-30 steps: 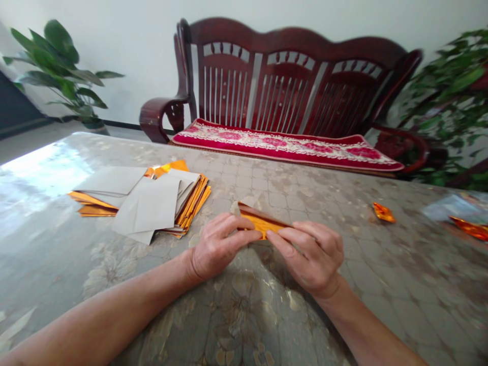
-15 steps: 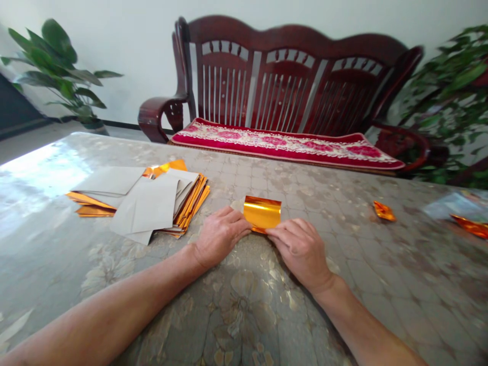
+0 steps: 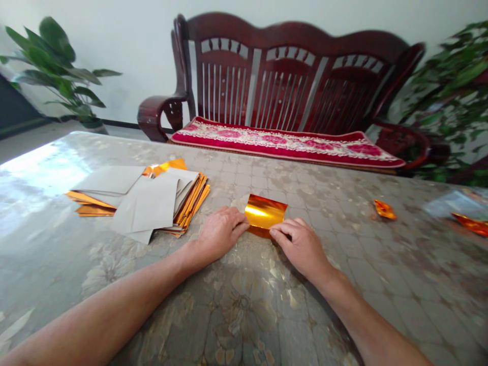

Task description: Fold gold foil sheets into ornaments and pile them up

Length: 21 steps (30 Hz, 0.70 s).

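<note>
From the head camera, we see our two bare hands meeting over a small sheet of gold foil paper point(image 3: 266, 212) that lies on the table point(image 3: 381, 284), near its middle and just in front of us. The sheet is shiny and orange-gold, roughly rectangular, with a bright streak of reflected light across its top face and a darker orange strip along its near edge; its far right corner lifts slightly off the surface. Our left hand point(image 3: 219, 234) rests knuckles-up with its fingers closed together, the fingertips pressing the left near edge of the sheet. Our right hand point(image 3: 301, 244) likewise lies fingers together, the tips pinching or pressing the right near corner; we cannot tell which. To the left, well apart, sits a fanned stack of papers point(image 3: 148, 203), grey backs up with gold edges showing. A crumpled gold scrap point(image 3: 384, 209) lies off to the right, and another gold piece point(image 3: 470, 223) at the far right edge. Behind the table stands a dark wooden bench point(image 3: 290, 81) with a red cushion point(image 3: 290, 145), flanked by green plants point(image 3: 57, 66).
</note>
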### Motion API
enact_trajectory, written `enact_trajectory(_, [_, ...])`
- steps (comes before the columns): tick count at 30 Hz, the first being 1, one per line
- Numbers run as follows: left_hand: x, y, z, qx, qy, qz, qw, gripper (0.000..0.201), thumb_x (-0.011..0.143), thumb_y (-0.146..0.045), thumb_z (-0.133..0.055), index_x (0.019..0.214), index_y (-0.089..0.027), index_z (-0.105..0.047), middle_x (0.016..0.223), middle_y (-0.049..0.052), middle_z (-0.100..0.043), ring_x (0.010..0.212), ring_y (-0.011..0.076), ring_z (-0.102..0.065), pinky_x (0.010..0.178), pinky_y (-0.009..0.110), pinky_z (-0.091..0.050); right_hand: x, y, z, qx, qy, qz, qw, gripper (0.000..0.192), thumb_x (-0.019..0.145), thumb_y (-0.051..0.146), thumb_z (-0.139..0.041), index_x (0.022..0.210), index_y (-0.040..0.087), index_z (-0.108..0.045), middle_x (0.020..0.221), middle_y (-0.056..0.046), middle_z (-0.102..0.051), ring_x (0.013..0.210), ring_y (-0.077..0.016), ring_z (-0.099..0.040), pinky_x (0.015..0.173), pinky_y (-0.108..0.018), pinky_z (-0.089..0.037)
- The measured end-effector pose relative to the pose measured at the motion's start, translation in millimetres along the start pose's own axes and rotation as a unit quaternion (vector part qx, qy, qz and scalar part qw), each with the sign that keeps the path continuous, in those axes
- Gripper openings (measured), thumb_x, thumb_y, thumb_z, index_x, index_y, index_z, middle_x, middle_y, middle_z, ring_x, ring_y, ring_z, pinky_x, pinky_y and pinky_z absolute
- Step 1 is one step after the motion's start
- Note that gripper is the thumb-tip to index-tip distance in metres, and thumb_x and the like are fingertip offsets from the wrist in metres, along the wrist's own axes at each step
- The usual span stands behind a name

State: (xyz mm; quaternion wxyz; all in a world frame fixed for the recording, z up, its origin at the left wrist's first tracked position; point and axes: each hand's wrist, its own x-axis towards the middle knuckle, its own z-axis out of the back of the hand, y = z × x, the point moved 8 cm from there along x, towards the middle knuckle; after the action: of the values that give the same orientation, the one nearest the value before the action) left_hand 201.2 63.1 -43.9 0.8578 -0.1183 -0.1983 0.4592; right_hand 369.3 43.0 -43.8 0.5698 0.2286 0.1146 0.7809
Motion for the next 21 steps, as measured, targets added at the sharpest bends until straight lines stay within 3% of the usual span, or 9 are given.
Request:
enact_trajectory(15, [2.2,7.4,3.6,-0.017,-0.003,0.087,0.996,0.023,0.087,-0.031,-0.059,0.069,-0.019,-0.068,0.077,0.003,-0.068,0.077,0.0185,-0.06,0.07,0.03,-0.045,0.9,5.3,5.4,-0.036,-0.037,-0.009,0.999,0.014,0.086,0.021,-0.061,0.075,0.025,-0.069,0.075,0.0,-0.07,0.075,-0.0192,-0.058,0.065,-0.029,-0.038])
enact_trajectory(21, [1.6,3.6,4.8,0.012,-0.005,0.076,0.997,0.024,0.089,-0.033,-0.059,0.07,-0.019,-0.065,0.077,0.003,-0.066,0.076,0.0191,-0.058,0.071,0.031,-0.044,1.0,7.7,2.3,-0.05,-0.029,-0.005,0.998,0.013,0.086,0.021,-0.061,0.075,0.024,-0.066,0.078,0.0,-0.071,0.077,-0.0199,-0.056,0.067,-0.03,-0.036])
